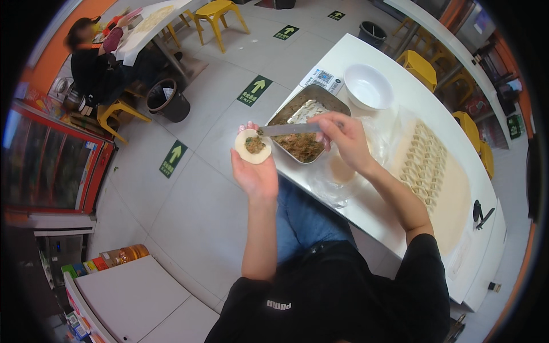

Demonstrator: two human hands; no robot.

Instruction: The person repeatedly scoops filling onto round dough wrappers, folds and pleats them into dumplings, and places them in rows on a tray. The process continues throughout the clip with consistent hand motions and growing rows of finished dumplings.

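On the palm of my left hand (257, 171) lies a round dumpling wrapper (254, 157) with a lump of brown-green filling (254, 145) at its middle. My right hand (343, 135) grips a flat metal spatula (289, 129), whose tip is at the wrapper's upper right edge. Beneath the spatula stands a rectangular metal tray (339, 102) holding more filling (303, 148). Right of it, a clear plastic bag (330, 191) covers or holds round wrappers (342, 168), partly hidden by my right hand. Rows of folded dumplings (422, 165) lie on a pale sheet farther right.
A white bowl (369, 87) stands behind the tray on the white table (343, 51). Black items lie at the table's right. Across the floor, a person (96, 64) sits at another table near a dark bin (168, 100). A low cabinet (133, 296) stands at lower left.
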